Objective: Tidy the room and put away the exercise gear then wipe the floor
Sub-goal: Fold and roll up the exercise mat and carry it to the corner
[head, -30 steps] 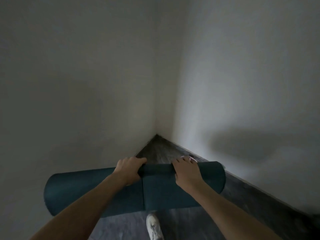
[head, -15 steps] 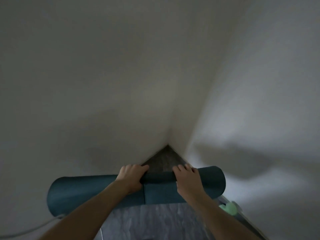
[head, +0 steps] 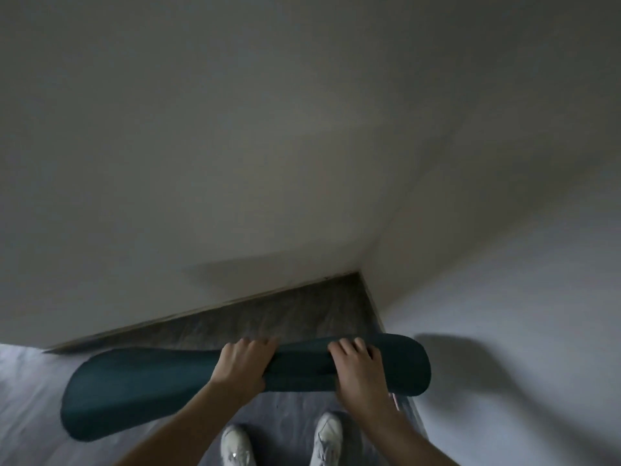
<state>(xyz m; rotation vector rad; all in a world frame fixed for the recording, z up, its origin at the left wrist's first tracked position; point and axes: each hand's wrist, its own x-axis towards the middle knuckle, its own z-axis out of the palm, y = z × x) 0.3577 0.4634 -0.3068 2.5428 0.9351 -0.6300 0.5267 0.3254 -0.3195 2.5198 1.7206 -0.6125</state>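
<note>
A rolled dark teal exercise mat (head: pixel 141 388) lies crosswise in front of me, held level above the floor. My left hand (head: pixel 240 366) grips the roll near its middle from above. My right hand (head: pixel 359 371) grips it a little further right, close to the right end. The left half of the roll sticks out freely to the left. The underside of the mat and my fingertips are hidden.
Two pale walls meet in a corner (head: pixel 361 274) just ahead. Dark grey wood-look floor (head: pixel 285 317) runs into it. My two white shoes (head: pixel 237 447) stand below the mat. A small reddish item (head: pixel 395 400) shows by the right wall's base.
The view has tilted down and swung left, so more floor and both shoes show. The mat stays in both hands and sits lower and closer to the corner.
</note>
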